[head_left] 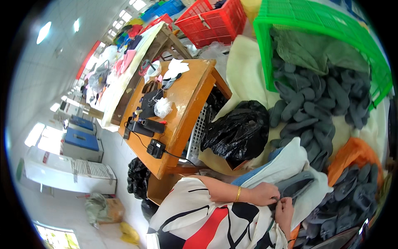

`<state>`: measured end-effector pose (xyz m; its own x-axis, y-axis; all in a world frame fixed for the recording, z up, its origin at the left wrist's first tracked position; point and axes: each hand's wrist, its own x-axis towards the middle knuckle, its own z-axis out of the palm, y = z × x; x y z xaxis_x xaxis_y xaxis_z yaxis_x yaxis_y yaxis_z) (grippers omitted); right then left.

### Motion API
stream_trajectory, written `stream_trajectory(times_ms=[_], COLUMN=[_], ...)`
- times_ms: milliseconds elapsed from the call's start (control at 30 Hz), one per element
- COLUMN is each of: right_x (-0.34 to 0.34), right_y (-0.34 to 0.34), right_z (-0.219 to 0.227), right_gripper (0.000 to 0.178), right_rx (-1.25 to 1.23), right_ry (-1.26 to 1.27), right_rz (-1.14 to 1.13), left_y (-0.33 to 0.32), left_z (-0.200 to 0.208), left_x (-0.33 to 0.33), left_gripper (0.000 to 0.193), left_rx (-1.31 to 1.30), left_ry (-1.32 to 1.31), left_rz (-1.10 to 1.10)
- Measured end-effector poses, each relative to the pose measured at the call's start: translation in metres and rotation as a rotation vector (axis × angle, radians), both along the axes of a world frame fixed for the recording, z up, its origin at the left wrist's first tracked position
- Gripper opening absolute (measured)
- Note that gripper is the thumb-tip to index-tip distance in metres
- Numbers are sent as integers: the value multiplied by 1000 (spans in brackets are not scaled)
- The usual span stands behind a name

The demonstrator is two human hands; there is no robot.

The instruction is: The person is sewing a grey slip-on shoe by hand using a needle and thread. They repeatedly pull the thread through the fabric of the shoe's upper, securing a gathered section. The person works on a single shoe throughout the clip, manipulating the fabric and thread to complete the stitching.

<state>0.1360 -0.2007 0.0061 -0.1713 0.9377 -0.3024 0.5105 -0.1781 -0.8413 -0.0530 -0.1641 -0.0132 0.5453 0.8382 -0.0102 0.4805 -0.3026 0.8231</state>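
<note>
A grey knitted piece shaped like a slipper or shoe upper (295, 184) lies on a pale cloth (290, 155) close in front of me. My left hand (265, 194), with a gold bracelet at the wrist, is closed on the near left end of the piece. My right hand (285, 213) is just beside it, fingers pinched at the same end. The two hands nearly touch. Whatever small bit lies between the fingertips is hidden.
Grey pieces spill from a tipped green crate (265, 50); others lie by an orange sack (355, 155). A black plastic bag (236, 130) stands left of the pale cloth. The wooden table (186, 97) carries a corded black box (156, 148). Farther back sits a red crate (211, 27).
</note>
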Motion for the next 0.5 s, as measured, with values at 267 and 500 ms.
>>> stream_trajectory(times_ms=[267, 500], right_x=[7, 27], right_y=[20, 36], right_z=[-8, -4], right_gripper=[12, 12], right_rx=[-528, -523], right_ry=[415, 418], right_rz=[-230, -92], left_y=[8, 12], left_z=[-11, -10], left_x=[6, 3], left_gripper=[7, 9], left_rx=[112, 289], left_ry=[-133, -88], left_rz=[-63, -154])
